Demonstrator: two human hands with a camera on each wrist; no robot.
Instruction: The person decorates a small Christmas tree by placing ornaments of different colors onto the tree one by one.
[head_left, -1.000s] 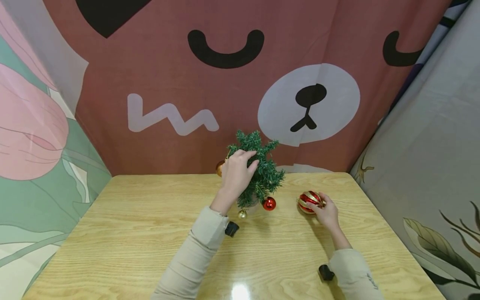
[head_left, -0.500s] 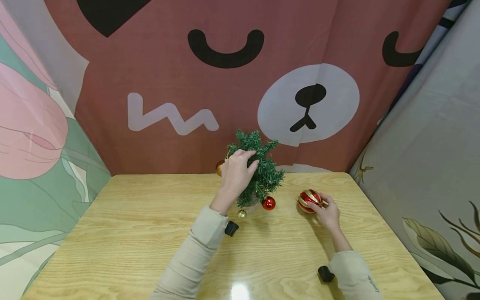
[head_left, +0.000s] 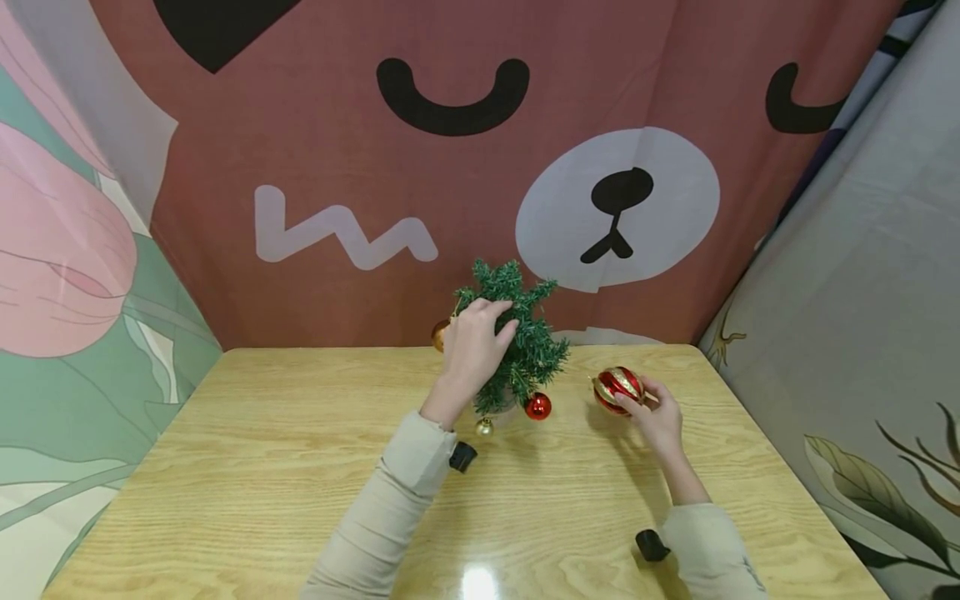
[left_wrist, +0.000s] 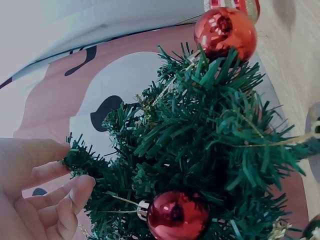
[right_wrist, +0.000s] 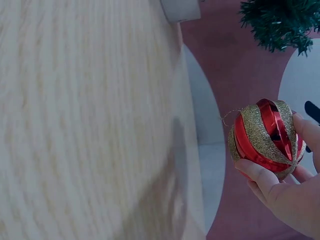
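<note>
A small artificial Christmas tree [head_left: 528,342] stands near the table's back edge. My left hand [head_left: 474,346] is at its upper part; in the left wrist view the thumb and fingers [left_wrist: 42,152] close about a green branch tip. My right hand [head_left: 660,421] holds a large red bauble with gold glitter stripes [head_left: 618,390] by one end, right of the tree and above the table. A thin loop of string [right_wrist: 229,116] sticks out from the bauble's far end. A shiny red bauble [head_left: 537,407], a small gold one [head_left: 484,427] and an orange-gold one [head_left: 440,335] hang on the tree.
The tree's pale pot [right_wrist: 181,10] rests on the wood-grain table [head_left: 300,467]. Right behind the table hangs a reddish-brown curtain [head_left: 337,308] with a bear print. A grey curtain [head_left: 847,333] runs along the right side.
My right hand has raised the striped bauble off the table, and its string end now tilts up toward the tree. The left hand stays in place at the tree.
</note>
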